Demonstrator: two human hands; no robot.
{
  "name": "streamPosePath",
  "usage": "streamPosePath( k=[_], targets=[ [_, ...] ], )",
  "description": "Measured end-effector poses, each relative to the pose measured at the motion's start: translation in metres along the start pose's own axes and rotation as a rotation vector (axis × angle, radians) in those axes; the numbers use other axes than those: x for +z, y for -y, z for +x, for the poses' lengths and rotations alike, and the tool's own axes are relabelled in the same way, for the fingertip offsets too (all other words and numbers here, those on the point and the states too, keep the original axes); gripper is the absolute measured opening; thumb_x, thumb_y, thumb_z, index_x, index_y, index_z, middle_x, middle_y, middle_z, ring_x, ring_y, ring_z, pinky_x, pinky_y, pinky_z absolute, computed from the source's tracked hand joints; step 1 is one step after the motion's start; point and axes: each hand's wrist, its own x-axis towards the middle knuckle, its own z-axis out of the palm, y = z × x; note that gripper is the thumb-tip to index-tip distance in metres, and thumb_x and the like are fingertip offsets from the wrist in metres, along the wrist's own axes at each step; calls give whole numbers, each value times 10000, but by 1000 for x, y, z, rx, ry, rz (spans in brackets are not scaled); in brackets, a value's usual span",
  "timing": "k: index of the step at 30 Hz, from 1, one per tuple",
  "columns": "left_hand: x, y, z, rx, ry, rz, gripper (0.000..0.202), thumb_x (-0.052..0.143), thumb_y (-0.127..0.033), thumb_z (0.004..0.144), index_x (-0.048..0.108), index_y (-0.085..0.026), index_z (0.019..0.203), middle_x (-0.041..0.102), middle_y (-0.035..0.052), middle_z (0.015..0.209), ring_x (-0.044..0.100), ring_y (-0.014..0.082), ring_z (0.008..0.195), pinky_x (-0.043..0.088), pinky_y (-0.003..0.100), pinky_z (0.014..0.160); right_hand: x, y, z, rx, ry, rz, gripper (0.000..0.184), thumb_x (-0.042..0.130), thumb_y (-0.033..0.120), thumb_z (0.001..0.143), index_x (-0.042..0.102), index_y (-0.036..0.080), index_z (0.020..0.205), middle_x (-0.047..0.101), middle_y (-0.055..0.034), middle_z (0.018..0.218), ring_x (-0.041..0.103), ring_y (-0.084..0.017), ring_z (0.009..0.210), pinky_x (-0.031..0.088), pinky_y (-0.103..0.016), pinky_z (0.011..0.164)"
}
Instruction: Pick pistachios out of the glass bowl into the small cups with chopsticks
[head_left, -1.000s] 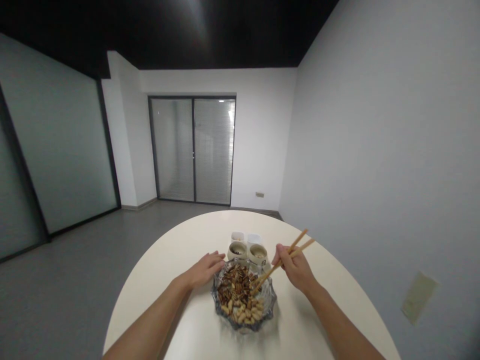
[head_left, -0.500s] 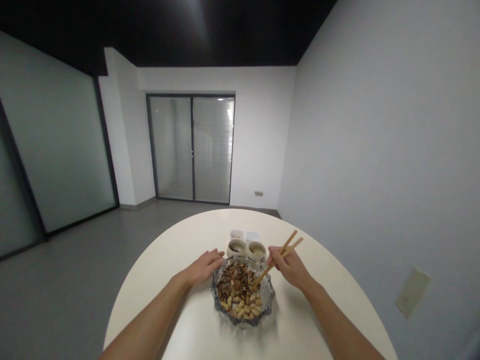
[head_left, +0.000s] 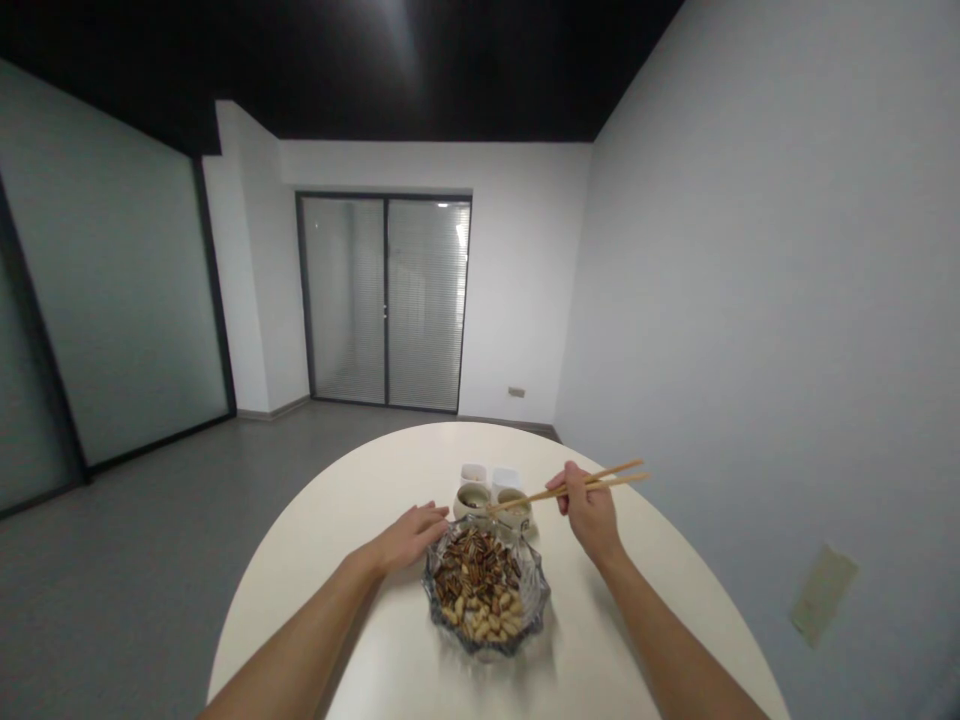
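Observation:
My right hand (head_left: 589, 510) grips a pair of wooden chopsticks (head_left: 592, 484), held nearly level, with their tips over the left ceramic cup (head_left: 472, 500). Whether the tips touch that cup I cannot tell. Beside it stands a second ceramic cup (head_left: 514, 510). My left hand (head_left: 409, 537) rests on the table, holding nothing, its fingertips by the rim of a cut-glass bowl (head_left: 433, 590). That bowl holds striped sunflower seeds (head_left: 472, 565) and peanuts in their shells (head_left: 487, 622).
Two small white containers (head_left: 474, 473) (head_left: 507, 478) stand behind the cups on a round cream table (head_left: 420, 460). Grey floor surrounds the table. A glazed double door with blinds (head_left: 384, 300) is at the far wall, and a frosted glass partition (head_left: 112, 290) runs along the left.
My right hand has risen and moved right, away from the bowl. The chopsticks have swung from slanting down into the bowl to nearly level. My left hand has stayed put.

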Motion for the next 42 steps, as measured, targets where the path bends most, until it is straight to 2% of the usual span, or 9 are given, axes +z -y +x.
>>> streamPosePath(
  k=[4, 8, 12, 18, 22, 26, 29, 35, 42],
  targets=[
    [-1, 1, 1, 1, 4, -13, 672, 428, -745, 1010, 754, -256, 1335, 537, 87, 1622, 348, 385, 1580, 147, 581, 1332, 18, -2, 8, -41, -118, -34, 754, 476, 840, 938, 735, 180, 684, 545, -5, 466, 525, -156, 453, 427, -270, 470],
    [0, 3, 2, -3, 13, 1, 681, 415, -742, 1018, 736, -251, 1363, 526, 89, 1631, 339, 376, 1586, 145, 560, 1337, 37, -12, 16, -59, -141, -84, 736, 449, 810, 968, 747, 181, 727, 571, -2, 504, 561, -170, 494, 469, -289, 546],
    [1, 5, 2, 6, 12, 15, 695, 385, -730, 1033, 717, -235, 1390, 521, 96, 1634, 339, 370, 1586, 151, 555, 1335, 51, -25, 22, -58, -90, -139, 716, 420, 784, 997, 751, 186, 780, 604, -3, 554, 611, -185, 564, 484, -293, 623],
    [1, 6, 2, 4, 16, 24, 717, 374, -733, 1032, 695, -223, 1422, 512, 108, 1638, 331, 371, 1590, 156, 557, 1332, 60, -43, 15, -9, 74, -198, 714, 413, 797, 990, 765, 204, 804, 651, -10, 593, 647, -204, 607, 489, -303, 666],
    [1, 7, 2, 13, 8, 16, 719, 378, -751, 1025, 712, -236, 1400, 525, 97, 1631, 344, 364, 1584, 170, 537, 1332, 53, -42, 8, -13, 127, -230, 707, 426, 803, 980, 777, 212, 819, 685, -24, 656, 654, -210, 649, 495, -305, 670],
    [1, 5, 1, 8, 3, 18, 724, 396, -765, 1011, 718, -241, 1393, 536, 103, 1621, 351, 389, 1577, 166, 568, 1329, 35, -26, 9, -27, 39, -161, 724, 426, 806, 982, 778, 196, 816, 651, -29, 645, 619, -198, 628, 493, -298, 629],
    [1, 4, 1, 5, 7, 21, 738, 388, -772, 1009, 700, -241, 1416, 533, 101, 1625, 344, 389, 1581, 157, 569, 1331, 17, -12, 4, -6, 0, -82, 773, 414, 835, 968, 746, 185, 714, 563, -18, 540, 545, -174, 530, 439, -280, 519],
    [1, 3, 1, -2, 0, 13, 724, 377, -779, 1005, 721, -259, 1372, 530, 83, 1629, 344, 371, 1583, 164, 547, 1333, -13, -2, -23, 60, 242, -41, 822, 445, 888, 912, 686, 191, 550, 444, 5, 412, 407, -129, 403, 313, -256, 404],
    [2, 4, 1, -14, -1, 14, 729, 380, -786, 996, 718, -255, 1365, 531, 88, 1627, 345, 347, 1586, 159, 535, 1335, -16, 4, -29, 91, 390, -64, 828, 432, 870, 926, 698, 184, 546, 431, 3, 423, 373, -122, 420, 255, -248, 412]
  ],
)
